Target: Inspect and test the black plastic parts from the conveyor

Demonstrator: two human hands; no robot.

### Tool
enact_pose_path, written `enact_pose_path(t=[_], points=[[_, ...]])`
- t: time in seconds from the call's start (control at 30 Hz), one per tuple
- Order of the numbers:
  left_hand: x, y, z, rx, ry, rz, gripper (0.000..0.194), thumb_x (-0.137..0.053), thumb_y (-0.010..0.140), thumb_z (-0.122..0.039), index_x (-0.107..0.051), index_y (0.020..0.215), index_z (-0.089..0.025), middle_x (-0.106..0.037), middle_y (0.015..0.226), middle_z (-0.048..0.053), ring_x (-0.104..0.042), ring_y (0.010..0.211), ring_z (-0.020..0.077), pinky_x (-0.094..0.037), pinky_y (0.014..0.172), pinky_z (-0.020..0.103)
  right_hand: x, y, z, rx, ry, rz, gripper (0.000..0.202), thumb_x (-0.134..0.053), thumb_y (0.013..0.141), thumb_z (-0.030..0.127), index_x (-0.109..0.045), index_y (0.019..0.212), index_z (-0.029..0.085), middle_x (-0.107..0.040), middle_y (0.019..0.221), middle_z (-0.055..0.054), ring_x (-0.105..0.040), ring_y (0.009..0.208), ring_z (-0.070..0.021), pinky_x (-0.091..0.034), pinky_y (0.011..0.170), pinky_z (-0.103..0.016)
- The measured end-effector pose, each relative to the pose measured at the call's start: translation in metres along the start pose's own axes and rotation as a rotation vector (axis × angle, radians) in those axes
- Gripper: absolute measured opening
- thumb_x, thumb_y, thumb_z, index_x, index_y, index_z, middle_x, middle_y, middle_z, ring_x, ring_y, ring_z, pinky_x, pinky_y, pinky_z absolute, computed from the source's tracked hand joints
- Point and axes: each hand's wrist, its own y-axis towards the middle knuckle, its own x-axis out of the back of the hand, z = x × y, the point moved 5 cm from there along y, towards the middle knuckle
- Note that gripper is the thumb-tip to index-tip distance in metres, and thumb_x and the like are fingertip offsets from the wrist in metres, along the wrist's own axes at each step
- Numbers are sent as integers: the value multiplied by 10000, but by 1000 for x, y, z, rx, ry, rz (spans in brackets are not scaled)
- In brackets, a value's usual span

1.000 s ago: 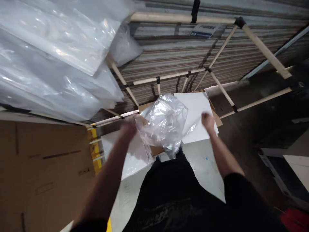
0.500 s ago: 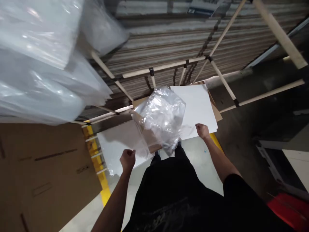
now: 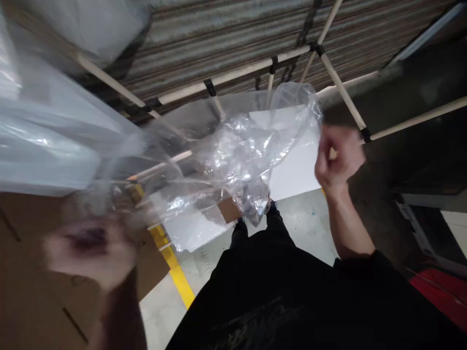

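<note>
A clear plastic bag (image 3: 241,150) is stretched wide between my two hands, its crumpled middle hanging in front of my body. My left hand (image 3: 95,248), smeared by motion, is closed on the bag's left edge over the brown cardboard. At the right, my right hand (image 3: 339,153) is curled shut on the other edge of the film. Below and behind the bag lie white sheets (image 3: 295,170), partly seen through the plastic. A brown patch of cardboard (image 3: 229,210) shows near my feet.
A frame of pale pipes with black joints (image 3: 244,73) crosses ahead, before a stack of ridged layers (image 3: 226,29). Plastic-wrapped material (image 3: 40,141) stands at the left above a large cardboard surface (image 3: 32,272). Yellow tape (image 3: 178,282) marks the floor. Something red (image 3: 438,296) lies lower right.
Both hands have risen and moved apart, the left one far to the left, the right one up and right. The plastic bag has spread from a crumpled bundle into a wide sheet.
</note>
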Motion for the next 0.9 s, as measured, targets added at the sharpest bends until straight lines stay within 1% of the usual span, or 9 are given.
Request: enact_pose_path(t=[0.03,0.07,0.17,0.3,0.43,0.57,0.63,0.73,0.9], points=[[1,-22,8,38,39,-98,202,-589,764,-391,-598,898,-241,-682,894,96,-683,965,351,-568,763,470,1,-24,-2,7,28,49,239,-540,1039,196,-766,1117,181,-772,1032,-89,-723,976,-189,-579,867,-343],[-7,-43,19,122,116,-116,200,-601,736,-410,-598,831,-233,-674,813,81,-689,861,326,-566,708,437,-6,-50,-10,-39,75,142,238,-532,1036,203,-768,1058,183,-769,984,-86,-731,908,-190,-595,797,-335],[-59,-81,41,214,158,77,216,-632,705,-395,-646,809,-206,-705,734,56,-698,709,264,-543,638,347,-44,-119,-55,-412,238,294,241,-557,1019,305,-761,1001,179,-761,930,-71,-697,685,-159,-582,651,-313],[-129,-63,43,215,248,336,223,-593,807,-393,-658,903,-202,-768,855,97,-737,812,271,-559,772,351,-96,-157,-113,-921,435,229,288,-655,927,443,-736,994,175,-730,910,-32,-635,555,-113,-528,559,-279],[-193,-33,37,160,311,505,119,-597,817,-337,-629,825,-222,-767,831,100,-737,848,283,-538,835,351,-137,-178,-154,-1122,514,180,304,-704,843,479,-694,890,179,-677,797,-1,-675,636,-135,-555,649,-291],[-248,-30,40,132,399,617,92,-588,838,-316,-612,849,-228,-772,910,114,-733,906,304,-524,833,362,-167,-226,-200,-1281,535,175,211,-715,801,371,-693,896,184,-692,789,4,-727,777,-160,-582,786,-305],[-269,-34,43,138,459,654,83,-583,842,-307,-607,853,-228,-768,940,131,-729,937,328,-522,819,377,-174,-258,-225,-1357,525,183,206,-731,773,304,-704,939,185,-730,866,-7,-743,831,-163,-588,800,-290],[-292,-42,47,151,530,705,83,-598,838,-313,-603,841,-230,-765,933,136,-726,940,349,-522,799,389,-164,-315,-264,-1533,418,118,259,-718,804,286,-680,1046,202,-750,941,-9,-743,807,-138,-579,703,-226],[-315,-65,49,166,558,752,118,-601,844,-355,-622,847,-239,-772,869,105,-742,884,328,-530,756,369,-140,-414,-308,-1887,190,62,328,-763,863,480,-601,917,200,-637,622,20,-620,477,-132,-445,392,-201]])
